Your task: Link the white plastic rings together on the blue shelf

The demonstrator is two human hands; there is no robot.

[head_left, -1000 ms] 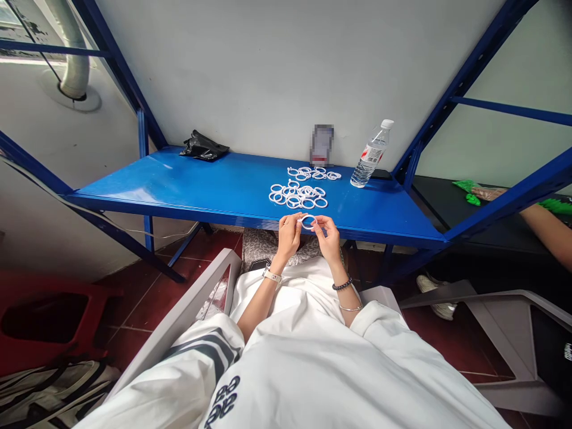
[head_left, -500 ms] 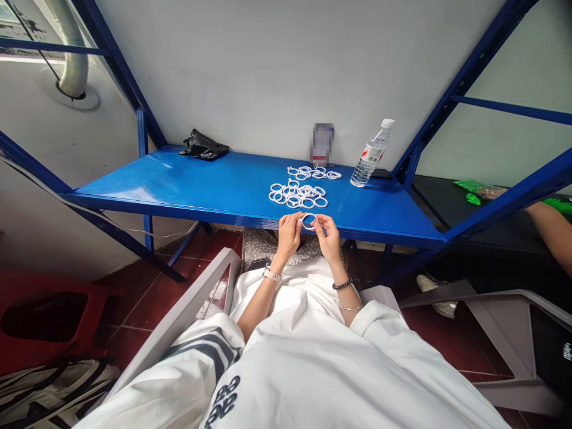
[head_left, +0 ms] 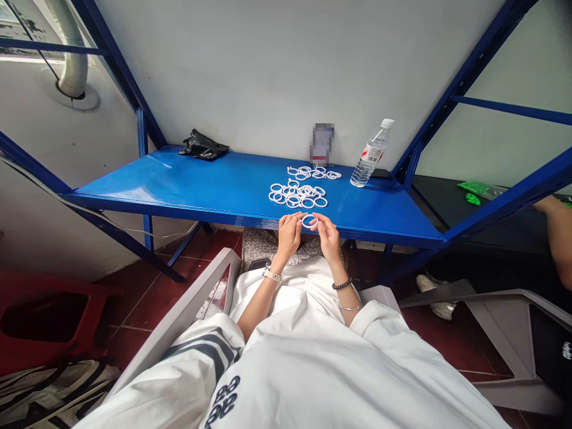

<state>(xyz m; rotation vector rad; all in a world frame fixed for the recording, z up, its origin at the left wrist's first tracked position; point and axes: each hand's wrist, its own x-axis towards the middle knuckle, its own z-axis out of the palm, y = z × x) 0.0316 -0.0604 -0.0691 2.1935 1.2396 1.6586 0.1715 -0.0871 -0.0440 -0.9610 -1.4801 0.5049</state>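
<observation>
Nothing is legible: neither the water bottle label (head_left: pixel 371 154) at two o'clock, dark lettering (head_left: pixel 222 402) on the white top (head_left: pixel 313 357) at seven, nor white print (head_left: pixel 567 351) at four.

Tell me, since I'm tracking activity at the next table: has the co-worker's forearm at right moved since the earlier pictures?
Yes: the co-worker's forearm shifted right, judged against the diagonal blue beam.

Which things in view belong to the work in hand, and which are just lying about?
Apparently in use:
ring, between left hand and right hand
loose rings on table

Apparently lying about:
black bag
bottle
blurred object
</observation>
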